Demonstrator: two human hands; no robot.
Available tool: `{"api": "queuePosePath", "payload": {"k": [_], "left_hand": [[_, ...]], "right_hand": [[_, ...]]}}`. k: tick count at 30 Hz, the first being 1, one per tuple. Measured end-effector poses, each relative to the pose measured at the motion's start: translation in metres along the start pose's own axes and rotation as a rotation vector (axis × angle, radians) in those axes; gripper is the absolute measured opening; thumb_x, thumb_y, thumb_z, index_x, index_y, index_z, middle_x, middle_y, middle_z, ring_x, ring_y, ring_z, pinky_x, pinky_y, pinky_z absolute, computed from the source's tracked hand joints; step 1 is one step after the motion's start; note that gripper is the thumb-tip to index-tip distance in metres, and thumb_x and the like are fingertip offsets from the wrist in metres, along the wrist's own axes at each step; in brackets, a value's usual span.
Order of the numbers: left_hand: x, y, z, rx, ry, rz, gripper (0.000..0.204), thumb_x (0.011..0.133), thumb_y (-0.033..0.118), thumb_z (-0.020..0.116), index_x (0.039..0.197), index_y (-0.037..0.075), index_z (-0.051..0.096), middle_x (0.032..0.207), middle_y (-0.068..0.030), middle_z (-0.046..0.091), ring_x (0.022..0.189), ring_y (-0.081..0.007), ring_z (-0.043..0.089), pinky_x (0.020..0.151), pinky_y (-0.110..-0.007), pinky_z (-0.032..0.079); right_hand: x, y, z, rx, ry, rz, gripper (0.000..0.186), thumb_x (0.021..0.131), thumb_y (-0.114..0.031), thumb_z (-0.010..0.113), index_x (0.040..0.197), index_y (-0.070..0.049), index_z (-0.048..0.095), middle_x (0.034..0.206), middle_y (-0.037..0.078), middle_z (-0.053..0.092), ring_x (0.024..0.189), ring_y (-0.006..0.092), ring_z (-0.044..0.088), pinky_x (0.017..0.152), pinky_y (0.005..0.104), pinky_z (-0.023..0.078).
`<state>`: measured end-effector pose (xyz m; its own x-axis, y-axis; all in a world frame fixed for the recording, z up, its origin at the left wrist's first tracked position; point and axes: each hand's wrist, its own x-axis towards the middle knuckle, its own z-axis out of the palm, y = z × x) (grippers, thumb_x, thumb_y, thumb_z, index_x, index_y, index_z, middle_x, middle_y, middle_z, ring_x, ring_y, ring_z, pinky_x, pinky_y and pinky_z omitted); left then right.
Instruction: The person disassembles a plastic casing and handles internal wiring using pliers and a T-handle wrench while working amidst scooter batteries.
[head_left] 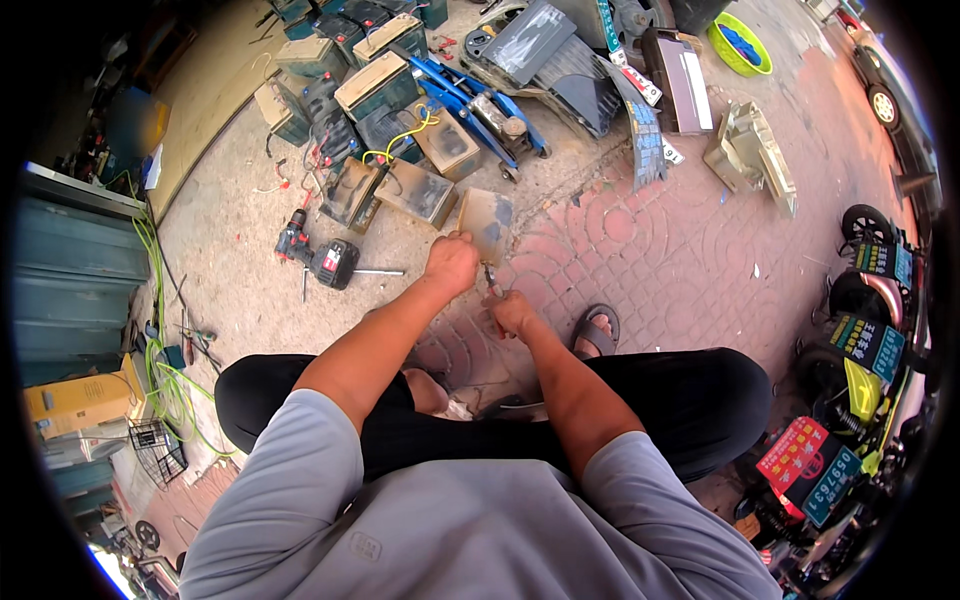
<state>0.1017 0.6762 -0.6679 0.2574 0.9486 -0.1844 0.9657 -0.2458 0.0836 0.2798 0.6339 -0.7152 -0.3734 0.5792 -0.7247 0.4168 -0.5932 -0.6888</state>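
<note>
In front of me a dusty, box-shaped battery [487, 222] stands at the edge between the concrete and the red paving. My left hand [455, 262] is closed on its near left side, with the fingertips mostly hidden. Just to the right, my right hand [513, 313] wraps round a red-handled tool [492, 283], whose dark metal tip points at the battery's near edge. Too little of the tool shows to tell its exact kind. Left of my hands lies a red and black cordless drill [325, 258], beside a metal rod [380, 272].
Several dusty batteries [415, 190] crowd the ground ahead, with a yellow cable [405, 135] across them. A blue floor jack [480, 115] stands behind. Further right are dark plastic panels [540, 55] and a green basket [740, 70]. Parked two-wheelers [850, 370] line the right side.
</note>
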Motion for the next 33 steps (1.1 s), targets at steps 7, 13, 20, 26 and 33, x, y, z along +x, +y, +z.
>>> {"api": "queuePosePath", "payload": {"k": [7,13,20,26,33], "left_hand": [[0.001,-0.004,0.006,0.006,0.015,0.025,0.014,0.081,0.019,0.070,0.082,0.008,0.078,0.106,-0.0136,0.068,0.106,-0.0304,0.065,0.089,-0.042,0.054],[0.000,-0.003,-0.019,-0.035,-0.067,-0.024,0.018,0.082,0.016,0.066,0.090,0.007,0.080,0.112,-0.0128,0.070,0.112,-0.0293,0.066,0.094,-0.039,0.053],[0.012,-0.043,-0.046,-0.568,0.072,-0.394,0.025,0.088,0.022,0.064,0.105,0.014,0.080,0.111,-0.0178,0.074,0.105,-0.0368,0.069,0.092,-0.044,0.055],[-0.001,-0.075,-0.001,-0.679,-0.023,-0.450,0.025,0.091,0.019,0.060,0.107,0.011,0.078,0.105,-0.0176,0.075,0.095,-0.0345,0.072,0.086,-0.042,0.056],[-0.012,-0.048,-0.006,-1.067,-0.288,-0.643,0.023,0.087,0.022,0.074,0.098,0.002,0.077,0.087,-0.0094,0.074,0.073,-0.0188,0.065,0.069,-0.034,0.053]], "right_hand": [[-0.007,-0.011,0.003,0.216,-0.026,0.096,0.033,0.095,-0.026,0.065,0.093,0.006,0.071,0.084,0.016,0.075,0.070,0.0242,0.073,0.054,0.0417,0.055],[-0.004,-0.011,0.000,0.121,-0.018,0.107,0.033,0.095,-0.025,0.066,0.100,0.007,0.071,0.089,0.016,0.076,0.072,0.0268,0.074,0.052,0.0425,0.055],[0.028,0.020,0.009,0.230,-0.065,0.104,0.028,0.095,-0.027,0.067,0.088,0.001,0.064,0.069,0.010,0.063,0.053,0.0236,0.059,0.043,0.0415,0.043],[0.010,-0.010,0.016,0.195,-0.113,0.115,0.025,0.096,-0.028,0.068,0.092,-0.004,0.064,0.069,0.005,0.057,0.052,0.0207,0.052,0.044,0.0385,0.038],[0.013,-0.015,0.016,0.315,-0.230,0.120,0.020,0.100,-0.019,0.065,0.112,-0.004,0.064,0.106,0.014,0.075,0.089,0.0239,0.073,0.072,0.0364,0.058]]}}
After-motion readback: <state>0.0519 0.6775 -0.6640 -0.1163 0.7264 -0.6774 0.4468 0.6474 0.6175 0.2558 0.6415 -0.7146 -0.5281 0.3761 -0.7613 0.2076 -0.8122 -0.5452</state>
